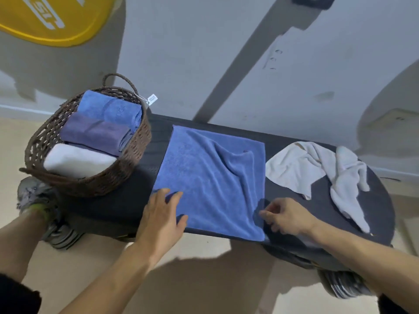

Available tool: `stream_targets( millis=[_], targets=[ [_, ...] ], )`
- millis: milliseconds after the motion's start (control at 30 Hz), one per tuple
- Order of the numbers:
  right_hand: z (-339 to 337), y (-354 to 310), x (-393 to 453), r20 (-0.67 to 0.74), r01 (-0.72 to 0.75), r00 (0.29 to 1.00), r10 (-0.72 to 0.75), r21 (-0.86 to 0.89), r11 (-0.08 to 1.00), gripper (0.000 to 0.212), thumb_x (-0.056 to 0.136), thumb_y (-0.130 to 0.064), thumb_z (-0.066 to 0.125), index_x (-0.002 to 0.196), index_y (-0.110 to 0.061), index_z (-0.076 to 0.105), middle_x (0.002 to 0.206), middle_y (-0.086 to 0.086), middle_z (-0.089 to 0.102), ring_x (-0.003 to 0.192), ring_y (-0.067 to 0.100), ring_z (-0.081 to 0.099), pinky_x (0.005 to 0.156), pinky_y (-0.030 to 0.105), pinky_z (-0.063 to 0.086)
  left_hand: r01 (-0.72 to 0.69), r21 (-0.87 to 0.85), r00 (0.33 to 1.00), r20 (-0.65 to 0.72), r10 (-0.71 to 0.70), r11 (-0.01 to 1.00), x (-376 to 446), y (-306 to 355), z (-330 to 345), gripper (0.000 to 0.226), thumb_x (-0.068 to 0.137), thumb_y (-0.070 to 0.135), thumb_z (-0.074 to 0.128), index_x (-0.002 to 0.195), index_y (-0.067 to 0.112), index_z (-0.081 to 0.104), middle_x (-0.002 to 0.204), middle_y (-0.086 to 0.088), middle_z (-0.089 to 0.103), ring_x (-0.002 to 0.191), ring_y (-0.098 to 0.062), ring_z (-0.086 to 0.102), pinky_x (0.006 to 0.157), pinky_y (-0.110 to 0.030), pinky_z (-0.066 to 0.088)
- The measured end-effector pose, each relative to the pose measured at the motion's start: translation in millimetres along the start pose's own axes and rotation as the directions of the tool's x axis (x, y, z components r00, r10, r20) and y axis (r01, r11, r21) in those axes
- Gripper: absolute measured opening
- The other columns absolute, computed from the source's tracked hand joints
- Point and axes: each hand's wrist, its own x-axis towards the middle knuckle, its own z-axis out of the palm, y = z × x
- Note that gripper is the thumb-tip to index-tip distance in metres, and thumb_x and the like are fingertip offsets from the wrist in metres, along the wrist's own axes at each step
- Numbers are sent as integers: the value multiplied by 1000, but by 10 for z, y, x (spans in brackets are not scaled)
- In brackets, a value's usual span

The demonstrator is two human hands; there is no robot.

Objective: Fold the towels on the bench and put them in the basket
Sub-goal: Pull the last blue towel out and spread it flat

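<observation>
Dark bench (294, 155), blue towel (210, 177), illegible basket tag (152, 99)

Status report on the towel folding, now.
Left hand flat on blue towel, right hand pinching its near edge. Towel spread, unfolded. White towel waiting. Basket holds three.

Blue towel (210, 182) soft, matt terry cloth; basket (136, 141) rough brown wicker; bench (108, 205) dark, matt.

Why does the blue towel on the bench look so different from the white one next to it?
The blue towel is spread almost flat; the white towel lies crumpled in a heap. The left hand rests on the blue one and the right hand pinches its edge; nobody touches the white one. Both lie unfolded on the bench.
</observation>
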Motion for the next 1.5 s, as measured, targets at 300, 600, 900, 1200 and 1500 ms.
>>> stream_targets(
  millis=[300,600,900,1200,1500],
  targets=[
    [328,28,-141,-42,34,998,-40,-133,991,36,77,-41,76,62,-18,52,59,-4,55,52,11,51,44,21,35,34,111,989,142,-49,993,-95,-3,211,70,99,46,42,157,25,11,165,-10,-6,151,-26,-11,123,-38,4],
    [200,70,-185,152,0,986,64,-390,921,37,70,-44,79,82,-9,73,72,1,71,72,20,68,65,32,53,70,273,934,319,-159,960,152,141,49,79,93,48,53,156,24,9,163,-11,-4,151,-30,-2,120,-46,19],
    [-528,-534,584,-236,98,961,-144,-196,976,31,89,-41,61,80,-11,58,83,6,64,81,25,61,62,29,41,-193,407,891,454,-14,893,969,187,-525,46,88,52,56,121,20,56,119,0,63,107,-22,59,91,-37,49],
    [-423,-721,1310,-360,114,931,-68,109,988,42,79,-56,68,81,-17,56,75,-4,55,74,18,53,63,29,43,-317,209,941,195,278,925,1863,-22,-422,53,85,32,70,133,17,54,123,-5,51,114,-30,49,97,-46,44],
    [-563,-767,1592,-329,103,943,55,444,890,16,79,-9,68,76,-24,65,75,-9,65,72,10,61,61,19,43,-277,294,925,338,171,915,2255,-13,-355,59,77,47,71,127,26,46,115,2,45,115,-24,46,95,-43,46]
  ],
)
